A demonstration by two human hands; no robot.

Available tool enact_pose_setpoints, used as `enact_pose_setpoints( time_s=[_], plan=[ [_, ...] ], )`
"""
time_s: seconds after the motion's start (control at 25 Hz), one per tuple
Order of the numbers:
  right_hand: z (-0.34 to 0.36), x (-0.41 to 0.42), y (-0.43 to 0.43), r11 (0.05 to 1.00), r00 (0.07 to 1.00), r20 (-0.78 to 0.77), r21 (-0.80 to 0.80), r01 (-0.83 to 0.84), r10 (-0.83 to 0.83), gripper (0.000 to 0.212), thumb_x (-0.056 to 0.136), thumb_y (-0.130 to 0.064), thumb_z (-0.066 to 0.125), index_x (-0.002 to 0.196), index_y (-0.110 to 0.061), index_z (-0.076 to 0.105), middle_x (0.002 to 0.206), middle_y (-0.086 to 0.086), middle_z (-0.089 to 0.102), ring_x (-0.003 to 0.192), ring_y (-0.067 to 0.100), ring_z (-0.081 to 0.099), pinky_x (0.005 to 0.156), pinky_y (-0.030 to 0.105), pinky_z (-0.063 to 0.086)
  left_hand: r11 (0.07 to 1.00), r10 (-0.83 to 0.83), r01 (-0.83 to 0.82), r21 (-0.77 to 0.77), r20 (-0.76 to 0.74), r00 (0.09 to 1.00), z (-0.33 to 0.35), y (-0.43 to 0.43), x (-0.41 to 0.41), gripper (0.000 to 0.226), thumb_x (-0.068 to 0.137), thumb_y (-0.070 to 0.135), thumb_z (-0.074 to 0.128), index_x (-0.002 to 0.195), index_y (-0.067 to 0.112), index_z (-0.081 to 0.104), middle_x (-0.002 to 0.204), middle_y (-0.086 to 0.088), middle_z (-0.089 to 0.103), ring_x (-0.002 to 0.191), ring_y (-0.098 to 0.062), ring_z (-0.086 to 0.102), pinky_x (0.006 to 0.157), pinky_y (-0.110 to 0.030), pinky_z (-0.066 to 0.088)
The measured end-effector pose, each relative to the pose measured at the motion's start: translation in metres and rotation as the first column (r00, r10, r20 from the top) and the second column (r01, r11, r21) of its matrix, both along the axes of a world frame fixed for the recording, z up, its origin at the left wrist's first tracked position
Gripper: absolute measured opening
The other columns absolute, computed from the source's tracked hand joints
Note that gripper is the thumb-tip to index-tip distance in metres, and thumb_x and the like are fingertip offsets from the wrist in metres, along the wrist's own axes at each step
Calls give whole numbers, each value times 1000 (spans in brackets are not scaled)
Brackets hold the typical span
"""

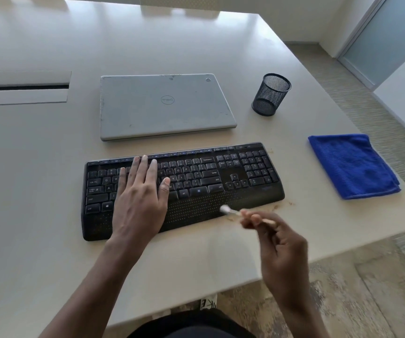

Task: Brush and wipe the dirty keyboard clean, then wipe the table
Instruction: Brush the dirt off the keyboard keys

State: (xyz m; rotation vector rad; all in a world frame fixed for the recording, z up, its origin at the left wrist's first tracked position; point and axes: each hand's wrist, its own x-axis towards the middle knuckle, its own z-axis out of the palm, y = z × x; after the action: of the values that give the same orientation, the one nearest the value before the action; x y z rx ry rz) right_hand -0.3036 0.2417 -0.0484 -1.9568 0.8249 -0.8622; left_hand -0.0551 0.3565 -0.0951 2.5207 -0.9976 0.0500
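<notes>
A black keyboard [221,181] lies on the beige table [50,191] in front of me. My left hand [140,198] rests flat on its left half, fingers straight over the keys. My right hand [277,250] pinches a small brush [230,211] by its thin handle; the pale bristle tip sits at the front edge of the keyboard's palm rest. Brown crumbs [282,204] lie on the table by the keyboard's front right corner. A folded blue cloth [352,167] lies to the right of the keyboard.
A closed grey laptop [165,106] lies behind the keyboard. A black mesh pen cup [271,93] stands to its right. The table's right edge runs just past the cloth, with floor beyond. A cable slot [23,87] is at the far left.
</notes>
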Motion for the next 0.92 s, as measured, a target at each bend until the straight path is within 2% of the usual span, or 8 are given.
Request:
enact_pose_setpoints(
  time_s=[0.12, 0.28, 0.44, 0.52, 0.64, 0.72, 0.84, 0.92],
  plan=[
    [-1, -3, -8, 975, 985, -35, -149, 164, -171, 18, 100, -14, 62, 109, -26, 70, 98, -16, 76, 92, 0, 73, 78, 29, 61, 1000, 16, -17, 14, 31, 999, 0, 12, 7, 71, 107, 53, 21, 163, 12, 32, 173, -9, 22, 162, -18, 8, 132, -41, 2],
    [2, 7, 19, 996, 995, -53, 12, -89, 89, 15, 100, -17, 60, 107, -23, 71, 96, -15, 76, 92, 6, 74, 78, 22, 59, 997, 29, -33, 71, 62, 998, -1, 32, 25, 70, 108, 54, 21, 165, 14, 28, 174, -9, 19, 163, -21, 7, 132, -42, 1],
    [4, 11, 8, 983, 989, -50, -125, 131, -138, 13, 103, -16, 56, 108, -18, 67, 94, -15, 72, 89, 4, 72, 78, 12, 54, 993, 90, -95, 68, 72, 993, 1, 58, 39, 72, 106, 55, 20, 164, 13, 30, 173, -11, 22, 163, -23, 8, 132, -43, 0],
    [1, 21, 28, 993, 994, -102, -121, 12, -25, 14, 103, -18, 55, 111, -26, 63, 98, -17, 71, 91, 2, 71, 78, 12, 55, 991, 116, -119, 54, 71, 991, 1, 68, 41, 72, 106, 54, 20, 164, 13, 30, 173, -11, 22, 163, -23, 6, 132, -45, 0],
    [6, 36, 47, 979, 975, -90, 6, -202, 202, 15, 104, -21, 53, 112, -18, 66, 104, -13, 73, 97, 6, 71, 81, 20, 57, 991, 120, -122, 45, 43, 992, -5, 75, 43, 71, 106, 53, 22, 165, 14, 28, 174, -10, 20, 163, -21, 5, 132, -45, 0],
    [12, 43, 34, 990, 989, -62, -8, -139, 138, 15, 105, -19, 52, 114, -14, 63, 105, -9, 73, 97, 5, 71, 81, 17, 57, 994, 112, -112, 15, 11, 994, -11, 78, 42, 67, 108, 49, 26, 165, 13, 27, 174, -8, 17, 163, -19, 5, 132, -45, 2],
    [19, 56, 16, 980, 989, -123, -191, 56, -81, 10, 107, -13, 52, 111, -11, 60, 96, -4, 69, 86, 6, 69, 72, 9, 52, 993, 102, -104, -54, -38, 994, -17, 81, 41, 66, 108, 47, 28, 165, 14, 27, 175, -6, 15, 163, -17, 6, 132, -44, 6],
    [16, 75, 24, 970, 984, -161, -243, 33, -73, 8, 107, -10, 52, 109, -10, 60, 89, -2, 65, 77, 4, 64, 65, 5, 47, 992, 99, -103, -78, -49, 994, -18, 82, 40, 67, 107, 46, 28, 165, 13, 28, 175, -6, 15, 162, -17, 7, 132, -43, 7]
  ],
)
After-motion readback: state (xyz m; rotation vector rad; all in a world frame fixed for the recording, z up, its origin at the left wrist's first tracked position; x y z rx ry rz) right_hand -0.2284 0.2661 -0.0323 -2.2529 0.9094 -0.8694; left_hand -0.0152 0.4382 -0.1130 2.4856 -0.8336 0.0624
